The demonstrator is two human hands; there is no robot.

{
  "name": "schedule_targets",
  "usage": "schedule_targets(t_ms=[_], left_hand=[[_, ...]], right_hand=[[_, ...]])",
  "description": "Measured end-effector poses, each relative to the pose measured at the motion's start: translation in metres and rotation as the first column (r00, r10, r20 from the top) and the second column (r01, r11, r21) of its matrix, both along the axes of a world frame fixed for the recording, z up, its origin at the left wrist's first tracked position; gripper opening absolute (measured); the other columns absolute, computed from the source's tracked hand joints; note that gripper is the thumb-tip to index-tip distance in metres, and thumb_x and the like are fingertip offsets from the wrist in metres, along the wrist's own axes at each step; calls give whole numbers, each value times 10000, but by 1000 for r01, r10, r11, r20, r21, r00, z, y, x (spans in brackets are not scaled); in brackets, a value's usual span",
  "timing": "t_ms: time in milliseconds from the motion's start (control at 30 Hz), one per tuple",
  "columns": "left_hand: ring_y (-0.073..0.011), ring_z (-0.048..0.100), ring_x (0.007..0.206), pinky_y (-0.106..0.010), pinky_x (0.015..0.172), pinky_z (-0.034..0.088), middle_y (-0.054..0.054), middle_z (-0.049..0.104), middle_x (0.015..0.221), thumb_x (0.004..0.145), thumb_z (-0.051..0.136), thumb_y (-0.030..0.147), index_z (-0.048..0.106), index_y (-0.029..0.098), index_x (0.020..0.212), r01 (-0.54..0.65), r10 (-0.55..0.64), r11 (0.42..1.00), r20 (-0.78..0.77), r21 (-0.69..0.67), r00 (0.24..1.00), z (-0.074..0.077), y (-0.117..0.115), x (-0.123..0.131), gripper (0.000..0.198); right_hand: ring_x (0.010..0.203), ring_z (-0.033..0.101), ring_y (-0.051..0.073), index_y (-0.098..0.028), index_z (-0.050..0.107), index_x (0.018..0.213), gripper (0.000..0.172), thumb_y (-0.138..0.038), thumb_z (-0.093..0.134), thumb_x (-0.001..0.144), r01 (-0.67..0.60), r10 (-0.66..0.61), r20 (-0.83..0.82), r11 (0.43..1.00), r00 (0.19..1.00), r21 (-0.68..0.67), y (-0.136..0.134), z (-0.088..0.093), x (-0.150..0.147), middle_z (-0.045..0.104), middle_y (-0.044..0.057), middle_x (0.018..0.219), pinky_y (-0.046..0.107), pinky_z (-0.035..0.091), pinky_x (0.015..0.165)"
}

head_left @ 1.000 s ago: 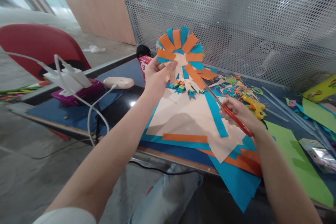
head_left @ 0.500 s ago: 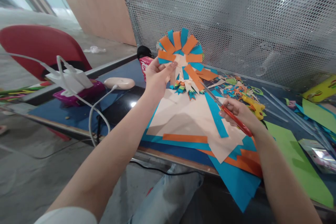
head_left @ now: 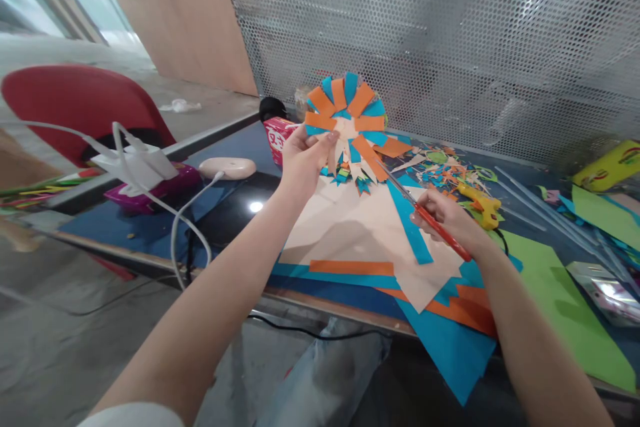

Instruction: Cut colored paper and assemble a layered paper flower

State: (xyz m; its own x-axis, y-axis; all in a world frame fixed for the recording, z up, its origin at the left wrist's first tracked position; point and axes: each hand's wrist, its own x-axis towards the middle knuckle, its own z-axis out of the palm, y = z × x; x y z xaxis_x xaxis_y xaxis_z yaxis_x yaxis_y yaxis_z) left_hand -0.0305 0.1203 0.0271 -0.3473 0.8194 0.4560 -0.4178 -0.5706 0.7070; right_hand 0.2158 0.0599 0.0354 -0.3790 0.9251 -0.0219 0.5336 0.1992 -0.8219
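My left hand (head_left: 306, 159) pinches a round paper flower (head_left: 344, 123) with orange and blue strip loops around a pale centre, holding it upright above the table. In my right hand (head_left: 445, 217) is a pair of red-handled scissors (head_left: 434, 223). The blade tips reach up to an orange strip at the flower's lower right; whether they touch it I cannot tell. Below lie pale paper sheets (head_left: 345, 230), a blue strip (head_left: 411, 227) and an orange strip (head_left: 351, 267). Behind the flower's lower edge sit small fringed paper pieces (head_left: 361, 181), partly hidden.
A yellow glue gun (head_left: 483, 205) lies beside a heap of paper scraps (head_left: 445, 167). Green paper (head_left: 555, 300) is at the right, with clear glue sticks (head_left: 540, 203) behind. At left are a power strip with white chargers (head_left: 135, 170), a white oval case (head_left: 227, 167) and cables.
The flower and my left hand sit slightly lower in view. The scissors have shifted a little left, still near the flower's lower right. The camera view has tilted slightly.
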Motion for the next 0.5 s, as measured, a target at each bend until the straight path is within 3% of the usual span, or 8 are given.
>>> schedule_targets(t_ms=[333,500], left_hand=[[-55,514,455,-174,466,410,85,485,474,550,784,225,572,188,645,26,-26,1000,6,-14,1000,-1,-1,0,236],[-52,540,474,-161,475,418,91,510,474,508,799,202,570,188,640,41,-40,998,31,-41,999,0,-3,3,264]], right_hand=[[431,339,91,-229,386,703,393,-596,525,693,43,-43,6,999,999,25,-2,4,-2,358,-65,514,236,257,391],[439,337,83,-230,362,691,396,-574,556,669,39,-41,-55,999,998,-28,-1,2,-3,371,-66,534,230,247,384]])
